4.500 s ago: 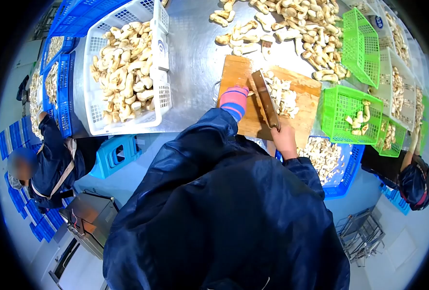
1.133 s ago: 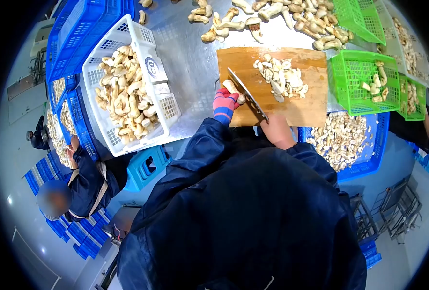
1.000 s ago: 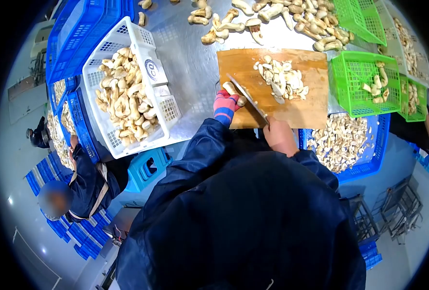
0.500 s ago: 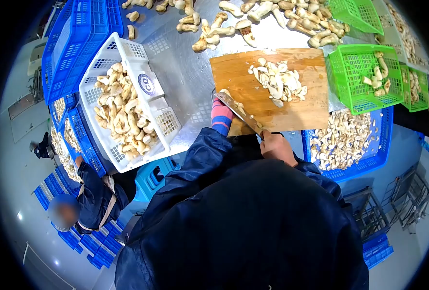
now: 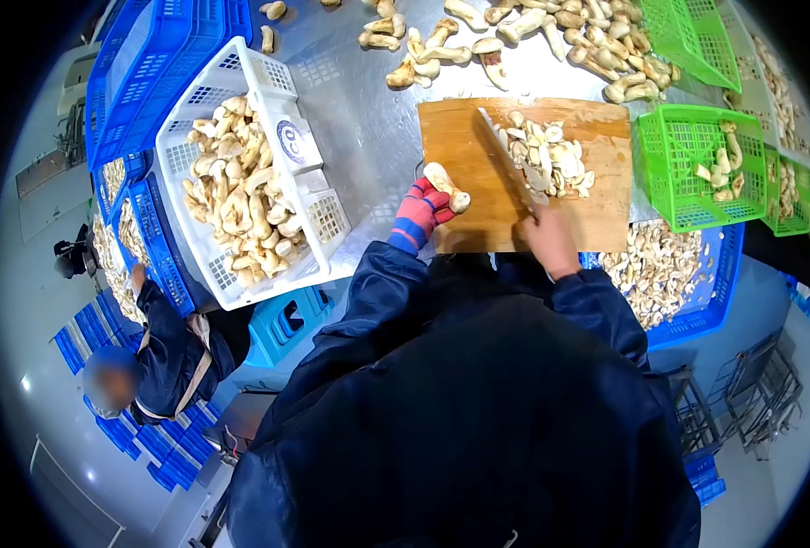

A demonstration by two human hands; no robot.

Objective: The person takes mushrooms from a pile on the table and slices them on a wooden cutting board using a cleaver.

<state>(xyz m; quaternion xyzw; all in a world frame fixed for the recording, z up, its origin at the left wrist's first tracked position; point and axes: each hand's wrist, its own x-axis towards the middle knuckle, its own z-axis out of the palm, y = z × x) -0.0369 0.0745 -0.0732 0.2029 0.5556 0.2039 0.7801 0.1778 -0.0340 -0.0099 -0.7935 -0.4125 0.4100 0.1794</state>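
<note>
My left hand, in a pink and blue striped glove, holds a whole mushroom at the left edge of the wooden cutting board. My right hand is closed round the handle of a large knife. The blade points up and to the left over the board, beside a heap of sliced mushrooms. Motion slightly blurs the knife and my right hand.
A white basket of mushrooms stands left, blue crates beyond it. Whole mushrooms lie past the board. Right are a green basket and a blue crate of pieces. A co-worker is at left.
The knife has moved right, away from the mushroom in my left hand, to the sliced heap. That mushroom now shows whole, no longer behind the blade. The view has shifted slightly.
</note>
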